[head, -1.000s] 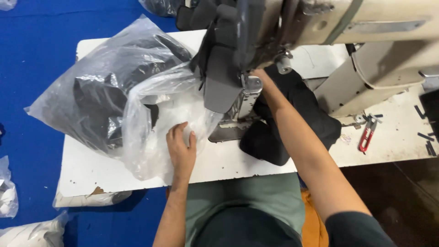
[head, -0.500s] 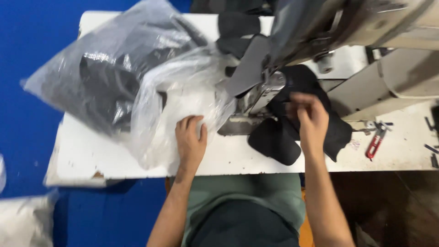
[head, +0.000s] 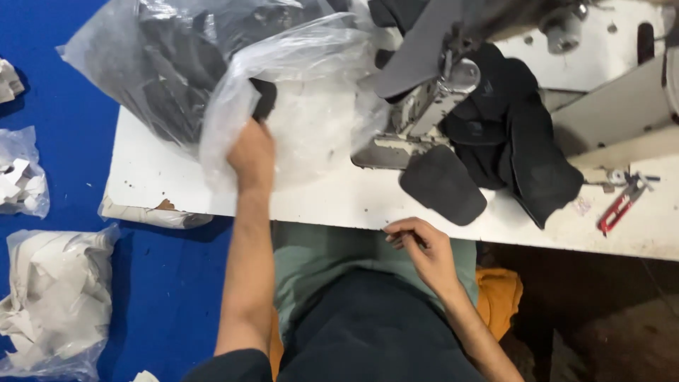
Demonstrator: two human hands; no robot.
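At centre left the left hand [head: 253, 152] clamps a black piece [head: 263, 99] inside the clear bag [head: 311, 106], not yet out, while the right hand [head: 421, 251], fingers curled together and empty, rests at the worktop [head: 339, 201] edge.

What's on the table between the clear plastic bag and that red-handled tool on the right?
In the head view, between the clear plastic bag and the red-handled tool sit the sewing machine's metal base and a pile of black fabric pieces.

Black fabric pieces [head: 509, 134] — white table [head: 163, 170], clear plastic bag [head: 311, 106], red snips [head: 617, 210] — blue floor [head: 64, 92]
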